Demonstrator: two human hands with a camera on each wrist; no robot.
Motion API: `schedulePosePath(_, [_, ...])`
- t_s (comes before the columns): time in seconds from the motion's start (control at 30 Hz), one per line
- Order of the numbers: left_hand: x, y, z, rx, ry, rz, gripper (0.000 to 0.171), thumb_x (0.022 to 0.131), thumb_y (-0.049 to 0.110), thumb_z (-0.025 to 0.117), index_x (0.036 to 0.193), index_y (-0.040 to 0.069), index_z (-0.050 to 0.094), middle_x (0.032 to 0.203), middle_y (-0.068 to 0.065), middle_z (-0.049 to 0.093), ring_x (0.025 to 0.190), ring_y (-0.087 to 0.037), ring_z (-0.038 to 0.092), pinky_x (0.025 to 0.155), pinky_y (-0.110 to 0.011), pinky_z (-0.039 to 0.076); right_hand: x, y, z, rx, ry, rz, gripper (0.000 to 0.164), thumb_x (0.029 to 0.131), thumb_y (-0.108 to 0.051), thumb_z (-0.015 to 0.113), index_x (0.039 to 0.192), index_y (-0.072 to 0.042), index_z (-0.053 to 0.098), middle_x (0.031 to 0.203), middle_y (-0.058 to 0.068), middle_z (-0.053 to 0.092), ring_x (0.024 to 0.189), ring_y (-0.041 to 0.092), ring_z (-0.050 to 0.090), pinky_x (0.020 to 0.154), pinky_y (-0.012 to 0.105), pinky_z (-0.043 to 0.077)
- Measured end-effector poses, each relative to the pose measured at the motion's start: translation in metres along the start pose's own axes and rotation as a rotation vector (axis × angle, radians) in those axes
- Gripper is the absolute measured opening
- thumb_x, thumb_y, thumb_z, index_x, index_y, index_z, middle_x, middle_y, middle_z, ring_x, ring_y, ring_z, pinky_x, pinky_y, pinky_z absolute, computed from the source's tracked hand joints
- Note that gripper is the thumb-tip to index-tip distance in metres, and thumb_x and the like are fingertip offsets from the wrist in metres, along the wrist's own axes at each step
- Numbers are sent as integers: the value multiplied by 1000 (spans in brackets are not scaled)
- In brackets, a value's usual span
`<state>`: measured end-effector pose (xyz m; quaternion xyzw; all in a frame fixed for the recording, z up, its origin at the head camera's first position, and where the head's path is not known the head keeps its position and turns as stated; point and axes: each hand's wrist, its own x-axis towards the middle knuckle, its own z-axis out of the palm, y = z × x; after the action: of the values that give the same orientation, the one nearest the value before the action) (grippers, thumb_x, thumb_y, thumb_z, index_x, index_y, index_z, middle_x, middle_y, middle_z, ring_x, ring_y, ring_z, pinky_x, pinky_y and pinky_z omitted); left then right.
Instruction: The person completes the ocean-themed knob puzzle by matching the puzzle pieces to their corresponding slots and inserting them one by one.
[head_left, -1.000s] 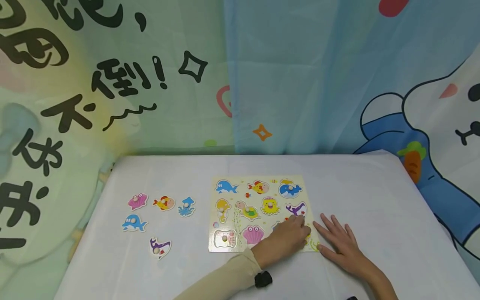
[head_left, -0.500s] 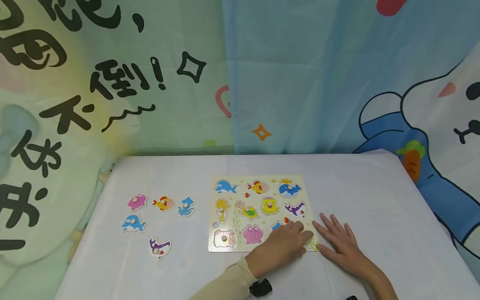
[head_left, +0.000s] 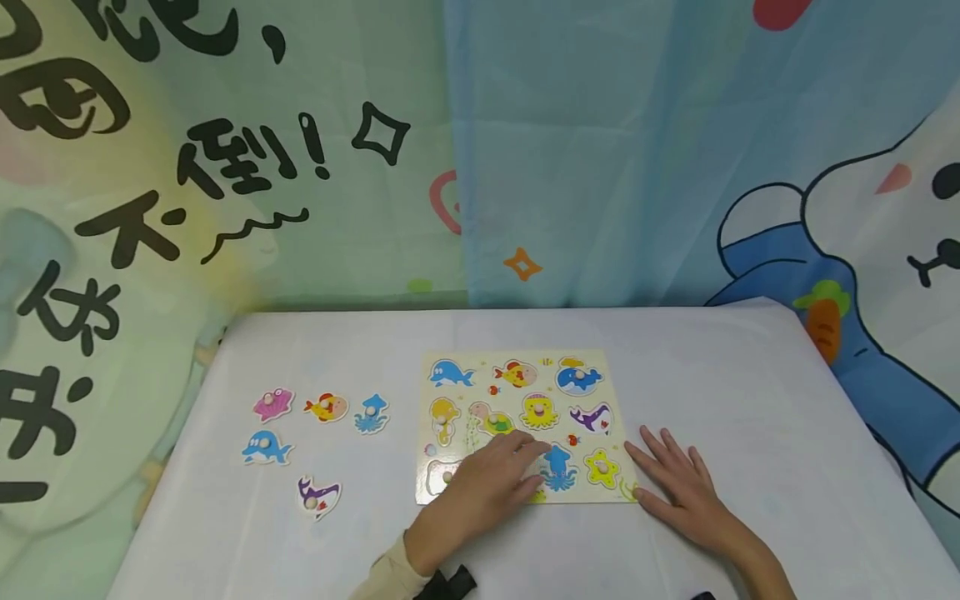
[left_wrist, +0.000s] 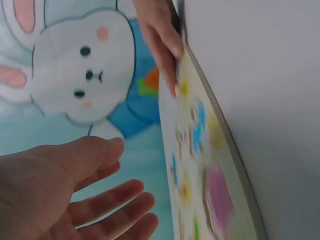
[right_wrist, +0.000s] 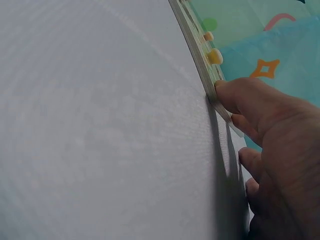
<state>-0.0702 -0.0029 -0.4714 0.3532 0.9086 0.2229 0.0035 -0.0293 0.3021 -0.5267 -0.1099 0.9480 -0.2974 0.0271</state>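
Note:
A wooden peg puzzle board [head_left: 480, 500] with sea animal pictures lies on the white table. My left hand [head_left: 491, 479] is over its lower middle, fingers loosely spread and holding nothing; it hides most of the pink shell. In the left wrist view, that hand [left_wrist: 100, 195] hovers beside the blurred board. My right hand [head_left: 686, 492] lies with straight fingers at the board's right edge. Seen from the right wrist, its thumb [right_wrist: 240, 92] touches the board's edge [right_wrist: 200, 65]. A yellow star [head_left: 602, 468] and a blue squid [head_left: 558, 468] show between the hands.
Loose knobbed pieces lie left of the board: a pink shell [head_left: 273, 405], a red-and-yellow fish [head_left: 327, 407], a blue squid [head_left: 371, 414], a blue dolphin [head_left: 266, 447] and a purple-and-white whale [head_left: 318, 497]. A printed curtain [head_left: 562, 167] hangs behind the table.
My left hand has moved left from the board's lower right corner with its fingers loosened, uncovering the yellow star and blue squid. The right hand has stayed in place.

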Motion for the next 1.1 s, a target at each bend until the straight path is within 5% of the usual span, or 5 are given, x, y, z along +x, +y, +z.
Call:
schedulePosePath(0.37, [-103,-49,-29,17,122,-394,31,88,25,70,119,19,65,113,6,65,108,-12,60,92,-34,53,-5,2,0,-18,25,-25,58,90,-28,63,145,-17,46,158,17,28,154,24,-1,116,61,-11])
schedulePosePath(0.53, [-138,-51,-34,32,59,-570,31,87,27,71,117,20,66,111,6,65,105,-14,61,93,-37,53,-4,0,-1,-4,-18,27,58,91,-31,61,144,-13,45,158,21,26,153,32,-2,116,61,-14])
schedulePosePath(0.73, [-163,-59,-45,18,-23,-763,33,87,29,71,119,19,65,118,-1,65,111,-24,61,96,-46,51,-1,1,-1,-6,-22,30,58,92,-32,60,145,-14,44,159,20,24,152,33,-4,115,61,-16])
schedulePosePath(0.97, [-184,-83,-59,35,30,-865,39,88,23,70,125,11,62,121,-12,63,112,-32,61,95,-52,49,1,0,0,0,-33,38,58,92,-32,60,144,-13,45,158,21,25,152,36,-2,115,63,-14])
schedulePosePath(1.1, [-192,-93,-62,55,111,-825,39,87,20,71,122,7,63,119,-15,62,108,-34,62,92,-54,50,2,-2,0,6,-58,57,59,92,-34,60,144,-12,45,158,22,24,151,38,-1,114,64,-14])
